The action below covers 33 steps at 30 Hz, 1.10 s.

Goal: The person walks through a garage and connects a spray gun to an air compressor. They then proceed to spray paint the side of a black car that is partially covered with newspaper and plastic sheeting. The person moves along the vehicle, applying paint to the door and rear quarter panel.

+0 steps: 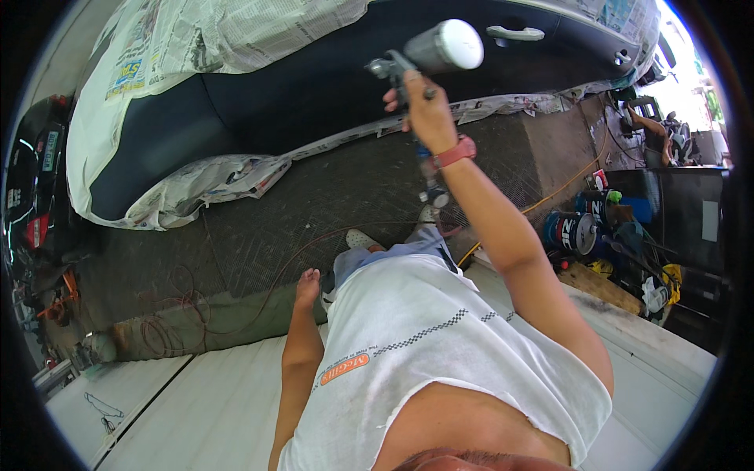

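Note:
My right hand (432, 114) is stretched out toward the car and wrapped round the handle of a spray gun (390, 69). On the gun sits a grey paint cup (424, 52) with a white lid (462, 45), tilted to the right. The gun's nozzle end points left, above the dark side panel (298, 90) of the car. Below my wrist, the fittings (433, 192) of the air line hang down. My left hand (308, 287) hangs low at my side with its fingers curled in, and nothing shows in it.
Newspaper and white sheet masking (236, 35) covers the car's upper part and lower edge. A reddish hose (188, 302) coils on the floor at left. Paint cans (571, 233) and a yellow-orange cable (550, 196) lie at right. Another dark car (35, 180) stands far left.

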Motion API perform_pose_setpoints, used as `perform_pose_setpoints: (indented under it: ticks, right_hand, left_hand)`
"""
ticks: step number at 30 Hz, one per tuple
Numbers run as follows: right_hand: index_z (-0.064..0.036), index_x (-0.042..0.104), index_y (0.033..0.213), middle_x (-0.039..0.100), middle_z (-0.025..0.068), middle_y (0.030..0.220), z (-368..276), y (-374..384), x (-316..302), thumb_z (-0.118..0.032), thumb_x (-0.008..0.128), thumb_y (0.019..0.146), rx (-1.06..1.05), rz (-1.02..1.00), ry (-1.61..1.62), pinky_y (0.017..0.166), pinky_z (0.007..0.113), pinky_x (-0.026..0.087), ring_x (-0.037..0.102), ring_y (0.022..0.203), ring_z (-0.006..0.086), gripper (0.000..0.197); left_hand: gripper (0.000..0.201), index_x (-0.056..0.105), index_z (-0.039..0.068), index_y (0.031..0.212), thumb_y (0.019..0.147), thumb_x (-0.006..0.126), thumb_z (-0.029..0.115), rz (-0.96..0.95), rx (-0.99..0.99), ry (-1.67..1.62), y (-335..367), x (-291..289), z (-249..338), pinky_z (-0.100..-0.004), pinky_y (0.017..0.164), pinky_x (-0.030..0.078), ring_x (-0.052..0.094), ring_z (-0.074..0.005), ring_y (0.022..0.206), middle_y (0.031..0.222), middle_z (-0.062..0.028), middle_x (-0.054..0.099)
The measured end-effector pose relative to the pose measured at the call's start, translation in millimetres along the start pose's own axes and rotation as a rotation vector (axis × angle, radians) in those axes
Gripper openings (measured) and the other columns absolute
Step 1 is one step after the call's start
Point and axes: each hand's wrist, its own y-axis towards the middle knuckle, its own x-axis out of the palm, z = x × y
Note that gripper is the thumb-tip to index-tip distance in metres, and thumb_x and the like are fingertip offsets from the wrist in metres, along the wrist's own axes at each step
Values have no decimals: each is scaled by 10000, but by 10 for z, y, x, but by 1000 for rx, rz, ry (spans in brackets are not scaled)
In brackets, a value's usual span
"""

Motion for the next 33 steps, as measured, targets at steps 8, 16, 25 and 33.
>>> perform_pose_setpoints:
  ticks: [8, 16, 25, 33]
  right_hand:
    - [-19, 642, 1191, 681, 60, 833, 127, -36, 826, -432, 513, 1038, 38, -286, 134, 424, 234, 458, 651, 699, 94, 458]
    - [-19, 608, 1249, 688, 80, 850, -80, 206, -213, -462, 479, 1047, 24, -61, 24, 426, 228, 463, 660, 716, 111, 504]
    - [5, 607, 1225, 697, 98, 863, -211, 476, -2240, -476, 482, 1044, -35, 240, -63, 427, 238, 476, 677, 712, 134, 529]
    - [-7, 621, 1148, 720, 104, 869, -380, 754, -3606, -542, 466, 1028, -31, 382, -82, 436, 259, 451, 690, 735, 158, 570]
  left_hand:
    - [583, 541, -29, 1375, 996, 579, 413, -48, -21, -65, -146, -31, -193, -368, 1089, 421, 581, -287, 1273, 1360, -188, 614]
    - [587, 559, -38, 1349, 987, 594, 423, -40, 3, -78, -78, 436, -489, -386, 1045, 460, 616, -287, 1220, 1308, -200, 642]
    - [571, 565, -28, 1348, 977, 631, 400, -7, -21, -84, -215, 884, 333, -366, 1025, 470, 632, -265, 1186, 1268, -185, 667]
    - [546, 526, -24, 1391, 1002, 607, 350, -45, -18, -172, -406, 1494, 1240, -359, 1032, 465, 596, -240, 1232, 1363, -180, 607]
